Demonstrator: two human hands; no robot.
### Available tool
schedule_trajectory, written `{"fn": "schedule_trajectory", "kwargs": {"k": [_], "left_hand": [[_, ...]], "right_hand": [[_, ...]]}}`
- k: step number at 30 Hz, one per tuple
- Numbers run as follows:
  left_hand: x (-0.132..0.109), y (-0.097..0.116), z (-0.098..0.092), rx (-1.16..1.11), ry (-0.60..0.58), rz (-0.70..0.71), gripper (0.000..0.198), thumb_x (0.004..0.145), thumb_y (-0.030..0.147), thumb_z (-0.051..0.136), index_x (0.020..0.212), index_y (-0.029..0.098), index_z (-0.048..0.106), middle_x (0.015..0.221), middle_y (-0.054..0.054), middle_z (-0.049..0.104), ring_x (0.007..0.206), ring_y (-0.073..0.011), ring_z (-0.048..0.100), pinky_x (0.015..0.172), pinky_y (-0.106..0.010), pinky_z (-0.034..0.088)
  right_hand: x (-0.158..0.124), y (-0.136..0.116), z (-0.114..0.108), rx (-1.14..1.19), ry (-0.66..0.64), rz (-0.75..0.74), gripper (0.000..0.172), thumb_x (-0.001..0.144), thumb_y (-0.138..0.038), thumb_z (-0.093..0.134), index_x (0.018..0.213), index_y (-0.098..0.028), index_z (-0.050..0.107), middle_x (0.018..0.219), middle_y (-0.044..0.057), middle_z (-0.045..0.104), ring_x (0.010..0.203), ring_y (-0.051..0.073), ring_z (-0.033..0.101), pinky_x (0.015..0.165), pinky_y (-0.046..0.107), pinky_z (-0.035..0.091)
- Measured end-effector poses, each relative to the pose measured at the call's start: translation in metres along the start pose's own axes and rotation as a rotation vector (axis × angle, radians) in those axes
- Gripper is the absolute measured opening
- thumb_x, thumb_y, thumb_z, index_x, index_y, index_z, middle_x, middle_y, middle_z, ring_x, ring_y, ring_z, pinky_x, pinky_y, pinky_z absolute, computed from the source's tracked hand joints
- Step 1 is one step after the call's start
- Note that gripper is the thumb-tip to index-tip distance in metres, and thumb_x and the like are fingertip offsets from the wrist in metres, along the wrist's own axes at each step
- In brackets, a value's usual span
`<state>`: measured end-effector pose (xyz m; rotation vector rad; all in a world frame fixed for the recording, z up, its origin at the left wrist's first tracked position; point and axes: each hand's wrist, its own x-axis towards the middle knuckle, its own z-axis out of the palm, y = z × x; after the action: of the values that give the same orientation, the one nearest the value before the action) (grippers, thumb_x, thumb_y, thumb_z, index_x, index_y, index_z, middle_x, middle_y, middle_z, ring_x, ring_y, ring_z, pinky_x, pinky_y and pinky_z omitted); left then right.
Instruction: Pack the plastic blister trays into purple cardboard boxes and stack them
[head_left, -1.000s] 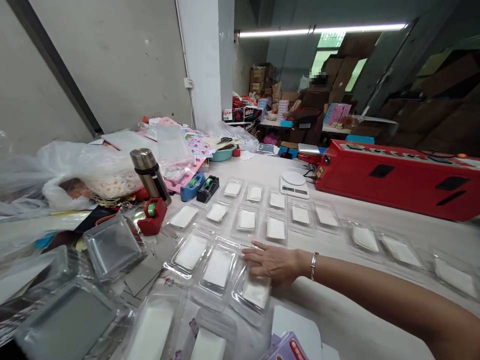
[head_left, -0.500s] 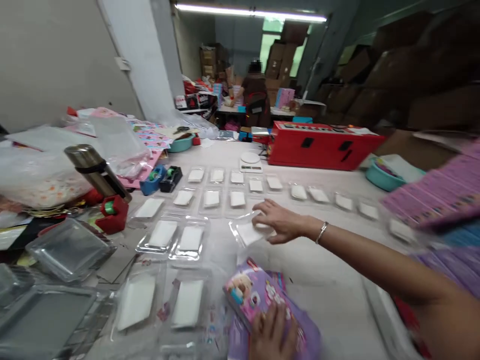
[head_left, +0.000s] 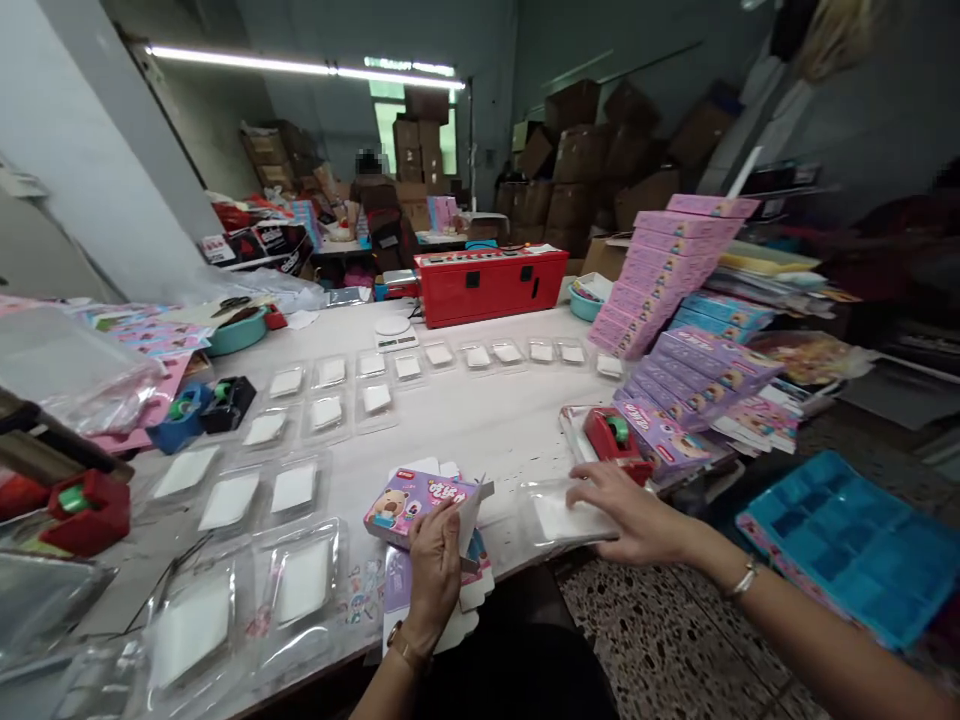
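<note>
My left hand (head_left: 433,572) is closed on a small purple carton (head_left: 420,497) with a cartoon bear, its white flap open, held at the near table edge. To its right my right hand (head_left: 627,514) rests on a clear plastic blister tray with a white pad (head_left: 559,517), fingers curled over its right end. More flat purple cards (head_left: 405,590) lie under the left hand. Several other clear trays with white pads (head_left: 294,489) lie in rows across the white table (head_left: 480,425).
A red tape dispenser (head_left: 611,437) sits just beyond my right hand, beside stacks of pink and purple cartons (head_left: 660,290). A red machine (head_left: 491,283) and white scale (head_left: 394,333) stand at the back. Blue and black dispensers (head_left: 202,408) are left. A blue tray (head_left: 847,545) is right. A person stands far behind.
The view swung right. My right hand drew one tray with its pad from the rows to the near table edge. My left hand came up with the purple carton.
</note>
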<state>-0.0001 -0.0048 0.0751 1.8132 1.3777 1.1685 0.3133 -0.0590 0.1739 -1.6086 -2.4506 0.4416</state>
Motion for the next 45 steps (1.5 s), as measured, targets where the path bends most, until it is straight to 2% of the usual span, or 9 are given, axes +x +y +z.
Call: {"fn": "schedule_trajectory", "kwargs": {"k": [8, 15, 20, 24, 33, 36, 39, 42, 45], "left_hand": [[0.003, -0.001, -0.01, -0.005, 0.087, -0.042, 0.07, 0.097, 0.073, 0.029, 0.098, 0.022, 0.077, 0.136, -0.015, 0.069, 0.14, -0.0338, 0.053, 0.128, -0.061, -0.008], [-0.013, -0.002, -0.003, 0.017, 0.1, -0.061, 0.07, 0.096, 0.075, 0.033, 0.108, 0.022, 0.078, 0.131, -0.015, 0.072, 0.139, -0.0343, 0.054, 0.129, -0.059, 0.006], [-0.023, 0.003, 0.014, 0.069, 0.017, -0.014, 0.062, 0.101, 0.063, 0.031, 0.111, 0.025, 0.078, 0.126, -0.012, 0.075, 0.138, -0.0359, 0.054, 0.125, -0.068, -0.005], [-0.024, -0.005, 0.018, 0.047, 0.008, 0.001, 0.062, 0.101, 0.064, 0.032, 0.111, 0.025, 0.078, 0.125, -0.01, 0.076, 0.136, -0.0336, 0.057, 0.128, -0.062, -0.005], [-0.021, -0.003, 0.01, -0.042, -0.025, -0.126, 0.067, 0.097, 0.073, 0.033, 0.117, 0.027, 0.078, 0.134, -0.012, 0.071, 0.141, -0.0334, 0.052, 0.128, -0.063, 0.007], [-0.022, 0.001, 0.012, -0.053, -0.005, -0.147, 0.068, 0.097, 0.074, 0.033, 0.116, 0.026, 0.078, 0.135, -0.012, 0.071, 0.141, -0.0348, 0.052, 0.127, -0.065, 0.011], [-0.024, 0.003, 0.014, -0.035, -0.024, -0.086, 0.065, 0.098, 0.071, 0.033, 0.117, 0.027, 0.078, 0.13, -0.011, 0.074, 0.139, -0.0364, 0.054, 0.126, -0.068, 0.006], [-0.021, 0.009, 0.003, -0.022, 0.016, 0.029, 0.06, 0.098, 0.07, 0.036, 0.112, 0.03, 0.079, 0.119, -0.008, 0.079, 0.132, -0.0355, 0.061, 0.127, -0.067, -0.002], [-0.006, 0.022, -0.029, -0.061, 0.159, 0.049, 0.064, 0.095, 0.074, 0.039, 0.1, 0.027, 0.082, 0.103, -0.008, 0.082, 0.113, -0.0322, 0.071, 0.129, -0.061, 0.014]], "right_hand": [[0.031, -0.038, 0.045, 0.189, 0.045, -0.01, 0.05, 0.066, -0.019, 0.08, 0.115, -0.023, 0.068, 0.126, 0.01, 0.055, 0.122, 0.031, 0.053, 0.108, 0.045, 0.042], [0.041, -0.06, 0.076, -0.006, 0.141, 0.108, 0.057, 0.07, -0.036, 0.081, 0.123, -0.022, 0.067, 0.137, 0.017, 0.054, 0.125, 0.038, 0.047, 0.109, 0.054, 0.035], [0.056, -0.099, 0.109, -0.043, 0.179, 0.273, 0.06, 0.078, -0.038, 0.076, 0.134, -0.022, 0.061, 0.147, 0.02, 0.05, 0.132, 0.041, 0.044, 0.116, 0.064, 0.024], [0.072, -0.116, 0.135, 0.039, 0.212, 0.341, 0.062, 0.085, -0.038, 0.07, 0.141, -0.018, 0.054, 0.152, 0.024, 0.047, 0.138, 0.043, 0.041, 0.118, 0.068, 0.023], [0.041, -0.079, 0.15, 0.283, 0.323, 0.127, 0.083, 0.08, -0.058, 0.078, 0.148, -0.023, 0.044, 0.167, 0.02, 0.03, 0.158, 0.044, 0.021, 0.123, 0.071, 0.018], [0.035, -0.078, 0.18, 0.363, 0.579, 0.135, 0.1, 0.089, -0.071, 0.063, 0.163, -0.023, 0.016, 0.173, 0.021, 0.008, 0.161, 0.044, 0.007, 0.123, 0.067, 0.026], [0.057, -0.098, 0.205, 0.491, 0.682, 0.143, 0.113, 0.09, -0.085, 0.039, 0.164, -0.022, -0.016, 0.173, 0.02, -0.014, 0.16, 0.046, -0.004, 0.122, 0.069, 0.026], [0.095, -0.126, 0.198, 0.64, 0.681, 0.1, 0.112, 0.09, -0.086, 0.031, 0.16, -0.023, -0.029, 0.173, 0.018, -0.021, 0.16, 0.044, -0.01, 0.124, 0.068, 0.024], [0.116, -0.143, 0.162, 0.683, 0.659, -0.05, 0.098, 0.098, -0.074, 0.037, 0.165, -0.027, -0.014, 0.176, 0.014, -0.009, 0.162, 0.04, 0.0, 0.124, 0.062, 0.031]]}}
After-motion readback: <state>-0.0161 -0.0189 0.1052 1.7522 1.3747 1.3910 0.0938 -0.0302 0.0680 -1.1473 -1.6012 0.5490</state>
